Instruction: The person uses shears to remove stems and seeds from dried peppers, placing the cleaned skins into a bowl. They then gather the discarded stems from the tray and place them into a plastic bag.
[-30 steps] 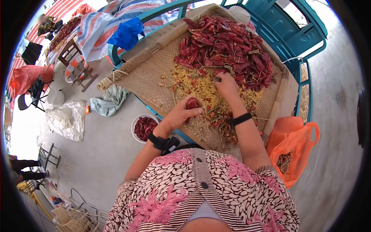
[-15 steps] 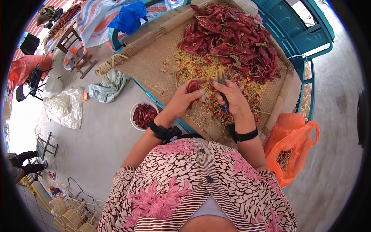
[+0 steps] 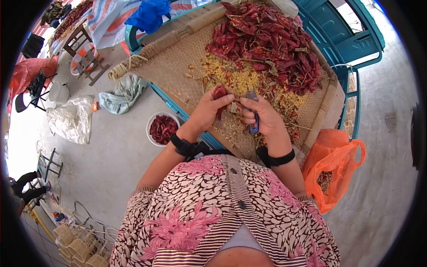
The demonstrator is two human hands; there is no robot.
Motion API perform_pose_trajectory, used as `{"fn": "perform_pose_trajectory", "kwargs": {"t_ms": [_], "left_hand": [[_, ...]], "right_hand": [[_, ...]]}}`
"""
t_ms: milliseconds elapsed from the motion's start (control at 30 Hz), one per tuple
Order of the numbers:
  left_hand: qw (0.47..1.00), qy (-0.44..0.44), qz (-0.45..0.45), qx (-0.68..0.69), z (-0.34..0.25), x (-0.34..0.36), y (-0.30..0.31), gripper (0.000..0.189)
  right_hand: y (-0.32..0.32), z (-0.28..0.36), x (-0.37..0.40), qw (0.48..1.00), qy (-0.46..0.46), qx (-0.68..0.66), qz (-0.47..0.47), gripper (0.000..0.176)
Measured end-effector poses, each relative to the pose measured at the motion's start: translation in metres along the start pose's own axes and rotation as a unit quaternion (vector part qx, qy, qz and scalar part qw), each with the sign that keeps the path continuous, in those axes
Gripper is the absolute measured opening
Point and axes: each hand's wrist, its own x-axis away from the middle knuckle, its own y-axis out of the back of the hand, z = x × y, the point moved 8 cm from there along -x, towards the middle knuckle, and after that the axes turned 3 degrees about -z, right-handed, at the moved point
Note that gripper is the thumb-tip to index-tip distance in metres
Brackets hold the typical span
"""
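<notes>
Between the fingers of my left hand (image 3: 206, 111) is a dried red chili (image 3: 219, 93), its body standing up past the fingertips. My right hand (image 3: 266, 116) grips small scissors (image 3: 254, 127) with blue handles, blades pointing away from me. The two hands are close together, my right fingertips near a pale bit at the chili's end. Beneath them lies a woven mat (image 3: 173, 66) strewn with yellow seeds (image 3: 242, 80) and cut stems. A large heap of dried red chilies (image 3: 267, 40) covers the far side of the mat.
A white bowl of chilies (image 3: 163, 129) stands on the floor to the left. At the right hangs an orange plastic bag (image 3: 331, 167) with stems inside. Teal metal framing (image 3: 351, 44) borders the mat. Further left are a plastic sheet (image 3: 73, 120), a grey-green cloth (image 3: 124, 94) and a wooden chair (image 3: 82, 51).
The chili in my left hand now stands more upright and shows more. My right hand has turned slightly, and the scissors' blue handles are more visible. The view has shifted a little.
</notes>
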Motion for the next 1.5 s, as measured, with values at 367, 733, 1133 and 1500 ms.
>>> {"fn": "perform_pose_trajectory", "kwargs": {"t_ms": [367,733,1133,1500], "left_hand": [[0.998,-0.025,0.001,0.063,-0.003,-0.001,0.001,0.012],[0.986,-0.059,0.021,0.156,-0.007,-0.004,0.007,0.008],[0.983,-0.008,0.044,0.175,-0.004,-0.001,0.0,0.017],[0.981,-0.021,0.039,0.188,-0.006,-0.002,0.003,0.014]], "right_hand": [[-0.028,0.03,0.016,0.906,0.263,0.312,-0.114,0.02],[0.012,0.034,0.016,0.926,0.168,0.288,-0.176,0.016],[0.011,0.083,-0.09,0.607,0.257,0.716,-0.228,0.037],[0.029,0.093,-0.022,0.81,0.132,0.55,-0.159,0.027]]}}
